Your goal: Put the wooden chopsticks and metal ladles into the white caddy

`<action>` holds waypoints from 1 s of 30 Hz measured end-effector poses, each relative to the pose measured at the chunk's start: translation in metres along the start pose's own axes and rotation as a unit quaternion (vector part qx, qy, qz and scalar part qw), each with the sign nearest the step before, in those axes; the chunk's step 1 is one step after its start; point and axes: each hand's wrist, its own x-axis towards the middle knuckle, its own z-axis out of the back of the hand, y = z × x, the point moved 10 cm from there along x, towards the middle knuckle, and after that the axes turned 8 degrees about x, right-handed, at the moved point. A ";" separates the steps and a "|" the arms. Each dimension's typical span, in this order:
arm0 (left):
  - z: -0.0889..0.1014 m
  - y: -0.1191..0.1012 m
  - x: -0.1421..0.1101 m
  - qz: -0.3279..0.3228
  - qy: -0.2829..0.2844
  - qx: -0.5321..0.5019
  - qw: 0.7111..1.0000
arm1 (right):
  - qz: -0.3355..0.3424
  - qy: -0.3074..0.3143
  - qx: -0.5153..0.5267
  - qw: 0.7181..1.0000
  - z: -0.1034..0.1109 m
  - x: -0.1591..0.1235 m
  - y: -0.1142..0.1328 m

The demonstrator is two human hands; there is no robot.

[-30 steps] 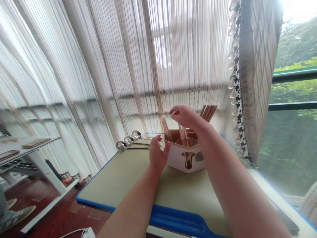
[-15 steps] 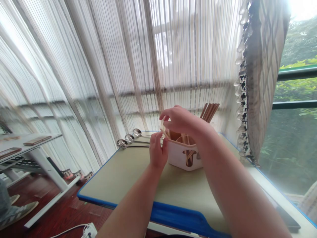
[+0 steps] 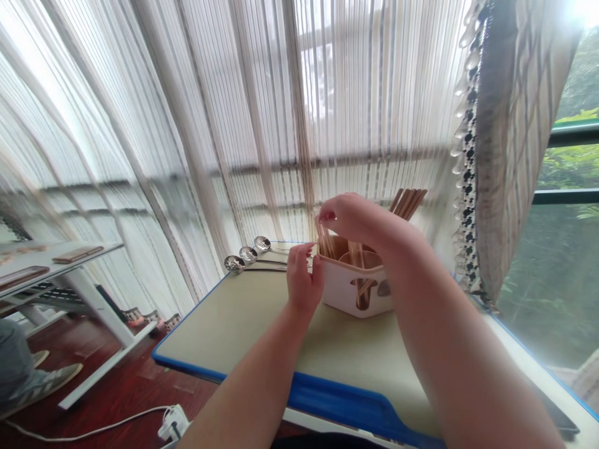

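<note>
A white utensil holder [image 3: 344, 290] with a brown rim stands on a beige table [image 3: 262, 330] with blue edging. Wooden chopsticks [image 3: 406, 202] stick up from its far side and more stand inside. My right hand [image 3: 349, 217] hovers over the holder's left rim, fingers pinched on the tops of a few chopsticks [image 3: 324, 240]. My left hand [image 3: 303, 280] rests against the holder's left wall, fingers curled against it. Three metal spoons [image 3: 248, 254] lie side by side on the table, left of the holder.
Striped sheer curtains [image 3: 210, 125] hang behind the table, with a darker patterned curtain [image 3: 510, 137] at the right beside a window onto greenery. A white table [image 3: 51, 268] stands at the left, a person's shoe [image 3: 42, 383] below it. A white cable and plug [image 3: 171, 427] lie on the red-brown floor.
My right hand dipped toward the holder's left rim and came back up, pinching chopsticks there. My left hand closed from open fingers onto the holder's wall. The view shifted slightly.
</note>
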 end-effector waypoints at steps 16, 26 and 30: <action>-0.007 -0.008 -0.005 -0.030 0.044 0.023 0.998 | -0.022 -0.067 0.153 0.986 0.012 0.007 -0.043; -0.008 0.002 -0.007 0.006 0.036 0.002 0.999 | -0.080 -0.114 0.160 0.977 -0.005 0.017 -0.053; -0.009 0.003 -0.007 0.010 0.041 0.001 0.999 | -0.102 -0.137 0.121 0.978 -0.007 0.018 -0.054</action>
